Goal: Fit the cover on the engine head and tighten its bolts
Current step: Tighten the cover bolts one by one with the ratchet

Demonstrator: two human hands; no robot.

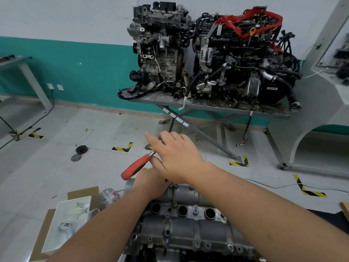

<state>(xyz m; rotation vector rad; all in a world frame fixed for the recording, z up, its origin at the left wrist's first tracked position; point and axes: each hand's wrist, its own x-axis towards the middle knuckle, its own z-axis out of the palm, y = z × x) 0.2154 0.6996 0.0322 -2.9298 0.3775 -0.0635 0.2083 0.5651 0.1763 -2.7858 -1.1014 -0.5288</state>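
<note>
The right hand (pixel 177 157) lies over the shaft end of a ratchet (pixel 137 166), its fingers (pixel 151 137) mostly straight with the forefinger stretched out ahead and the thumb tucked against the steel just past the red grip; it seems to steady or press the tool rather than clasp it, though the underside of the palm is hidden. The left hand (pixel 151 181) sits beneath it at the far end of the cover (pixel 181 220), its fingers hidden under the right hand, so whether they pinch a socket, a bolt or the tool's head I cannot tell. The red handle juts out to the left, clear of both hands. The cover already rests on the engine head in the lower middle of the view, grey cast metal with three round plug wells in a row and several bolts (pixel 195 212) showing along its top and edges. So the fitting looks done and the tightening is in hand, at a bolt on the far end. The next move likely calls for a proper hold on the handle and a swing with the socket kept square on the bolt. Beyond, two engines (pixel 226 53) stand on a counter (pixel 207 105) against the wall; a cardboard box (pixel 75 214) lies on the floor at left.
</note>
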